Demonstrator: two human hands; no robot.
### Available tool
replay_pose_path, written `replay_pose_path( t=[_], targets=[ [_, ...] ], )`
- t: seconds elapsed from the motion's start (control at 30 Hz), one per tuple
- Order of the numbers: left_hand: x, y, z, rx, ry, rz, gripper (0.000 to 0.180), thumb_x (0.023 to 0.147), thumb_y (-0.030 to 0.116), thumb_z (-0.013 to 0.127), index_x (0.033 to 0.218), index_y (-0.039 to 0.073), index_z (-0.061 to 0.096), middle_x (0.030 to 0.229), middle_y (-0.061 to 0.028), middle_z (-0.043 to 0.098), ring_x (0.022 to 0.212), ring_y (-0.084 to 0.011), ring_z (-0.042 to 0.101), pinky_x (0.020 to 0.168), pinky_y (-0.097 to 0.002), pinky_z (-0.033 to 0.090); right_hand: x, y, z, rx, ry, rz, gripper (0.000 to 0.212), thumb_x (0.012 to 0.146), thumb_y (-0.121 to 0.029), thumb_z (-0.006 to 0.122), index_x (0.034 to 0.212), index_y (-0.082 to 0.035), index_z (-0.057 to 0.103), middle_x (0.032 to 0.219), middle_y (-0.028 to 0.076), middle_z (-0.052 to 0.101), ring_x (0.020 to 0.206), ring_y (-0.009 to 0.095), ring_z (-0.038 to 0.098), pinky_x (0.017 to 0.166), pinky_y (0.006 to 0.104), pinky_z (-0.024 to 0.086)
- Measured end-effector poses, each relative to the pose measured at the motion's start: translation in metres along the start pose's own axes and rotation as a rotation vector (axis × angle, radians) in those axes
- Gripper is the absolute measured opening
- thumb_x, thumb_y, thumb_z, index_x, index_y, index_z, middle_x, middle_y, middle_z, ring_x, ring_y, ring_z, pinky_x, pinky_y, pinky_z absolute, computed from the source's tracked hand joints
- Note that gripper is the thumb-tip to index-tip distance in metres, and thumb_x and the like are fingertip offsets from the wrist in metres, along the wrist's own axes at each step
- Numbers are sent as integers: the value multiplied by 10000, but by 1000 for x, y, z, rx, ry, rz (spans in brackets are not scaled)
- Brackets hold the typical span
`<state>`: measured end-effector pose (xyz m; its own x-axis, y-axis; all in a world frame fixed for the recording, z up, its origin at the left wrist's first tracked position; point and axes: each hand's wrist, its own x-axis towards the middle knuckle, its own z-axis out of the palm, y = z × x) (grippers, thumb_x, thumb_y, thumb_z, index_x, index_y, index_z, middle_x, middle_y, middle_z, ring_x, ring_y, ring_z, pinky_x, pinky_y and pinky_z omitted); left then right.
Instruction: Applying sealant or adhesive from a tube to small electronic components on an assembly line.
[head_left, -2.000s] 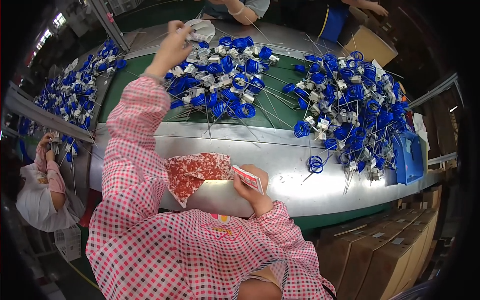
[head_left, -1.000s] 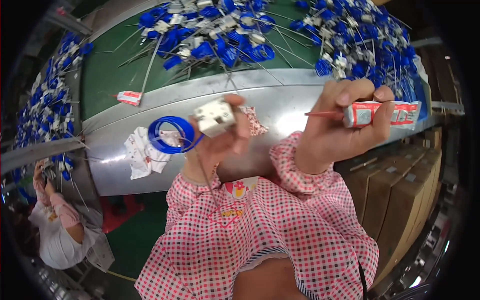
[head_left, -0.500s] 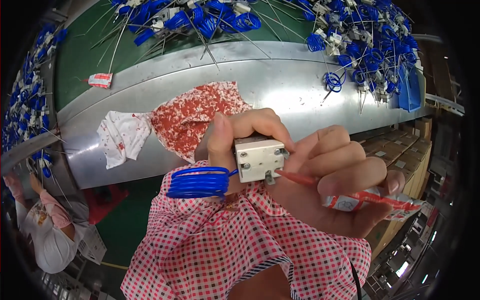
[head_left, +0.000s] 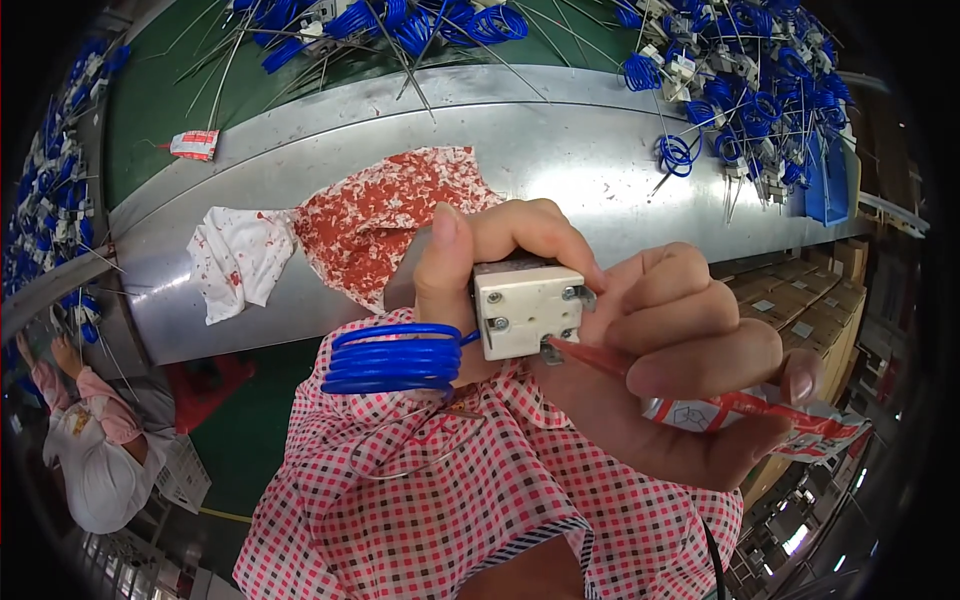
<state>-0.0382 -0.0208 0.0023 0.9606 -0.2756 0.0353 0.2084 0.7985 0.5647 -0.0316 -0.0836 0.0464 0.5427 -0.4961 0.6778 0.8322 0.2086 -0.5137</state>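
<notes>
My left hand (head_left: 505, 232) grips a cream-coloured capillary thermostat (head_left: 525, 318) between thumb and fingers, its face with screws and metal tabs turned toward me. A coil of blue-sheathed tubing (head_left: 395, 360) hangs from the left side of the thermostat, with a thin bare wire curving below it. In my right hand (head_left: 690, 335) is a soft silver, white and red squeeze tube (head_left: 825, 430), partly covered by the fingers. Its pointed red nozzle (head_left: 595, 357) reaches the lower metal tab of the thermostat; whether it touches is hard to tell.
On the metal bench (head_left: 600, 190) lies a red-stained white cloth (head_left: 375, 220). Another squeeze tube (head_left: 195, 145) rests on the green surface at far left. Blue-coiled thermostats (head_left: 760, 110) pile up at the back right beside a blue bin (head_left: 828, 180). Cardboard boxes (head_left: 800, 300) stand right; a co-worker (head_left: 100, 450) sits left.
The thermostat and both hands have shifted slightly right in view. The nozzle stays at the lower tab. Thin wire below the coil now shows more clearly.
</notes>
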Motion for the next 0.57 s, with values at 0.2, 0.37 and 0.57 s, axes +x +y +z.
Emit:
replay_pose_path(
  t=[0.2,0.37,0.57],
  targets=[
    [0,2,2,61,15,4,717,905,482,86,727,-11,575,627,-83,470,552,-166,426,541,-282,348,-2,-1,-3,-51,-30,-28,352,905,-327,304,1038,-29,438,543,28,429,369,113,288,422,247,304],
    [-1,2,3,78,20,1,711,907,469,81,717,-6,574,627,-83,472,556,-168,422,547,-285,345,-2,1,0,-42,-56,-60,390,903,-355,284,1063,-27,419,573,28,438,378,110,307,415,250,327],
    [-2,1,3,132,23,20,715,903,485,83,718,1,576,645,-93,493,565,-172,423,552,-287,343,-4,-1,-6,-79,-104,-80,453,892,-407,290,1107,-26,407,588,26,442,393,114,333,436,246,385]
  ],
)
